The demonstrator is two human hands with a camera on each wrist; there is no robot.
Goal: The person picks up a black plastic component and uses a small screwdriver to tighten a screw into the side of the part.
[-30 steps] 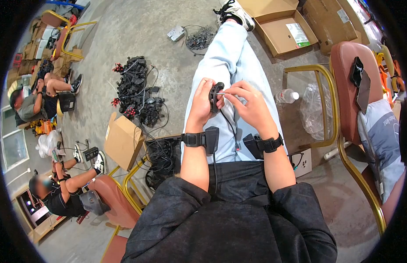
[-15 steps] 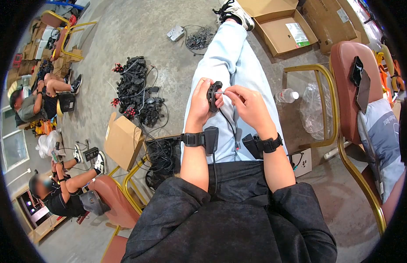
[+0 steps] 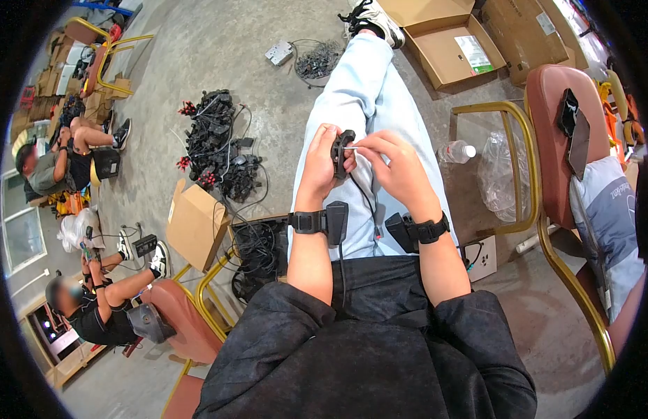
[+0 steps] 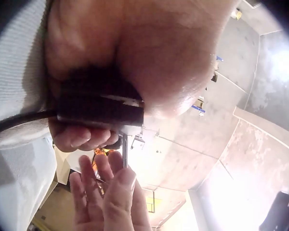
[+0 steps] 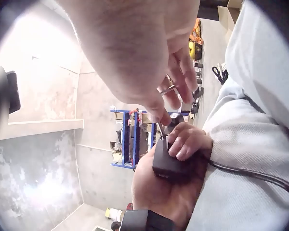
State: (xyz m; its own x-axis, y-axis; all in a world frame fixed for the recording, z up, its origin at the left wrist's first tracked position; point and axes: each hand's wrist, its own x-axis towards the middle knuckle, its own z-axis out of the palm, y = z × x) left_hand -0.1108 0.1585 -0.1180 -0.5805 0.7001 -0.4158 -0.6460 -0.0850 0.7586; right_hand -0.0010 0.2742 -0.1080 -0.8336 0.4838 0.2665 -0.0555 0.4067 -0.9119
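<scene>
My left hand (image 3: 317, 166) grips a small black plastic housing (image 3: 340, 155) above my thighs, its fingertips wrapped over the far side. A black cable (image 3: 363, 195) hangs from the housing. From the right, my right hand (image 3: 402, 171) pinches a thin metal rod (image 4: 125, 153) between thumb and forefinger, the other fingers loosely spread. The rod's far end meets the edge of the housing in the left wrist view. Seen from the right wrist, the rod (image 5: 162, 130) runs down to the top of the black block. Whatever the rod's tip enters is hidden.
A heap of black devices and cables (image 3: 222, 146) lies on the concrete floor to the left. An open cardboard box (image 3: 442, 59) stands ahead right. A bottle (image 3: 456, 152) and a chair (image 3: 567, 140) are at my right. Two seated people are at far left.
The right hand's fingers have shifted slightly around the metal rod, curling in and then loosening a little. The left hand and the housing stay nearly still.
</scene>
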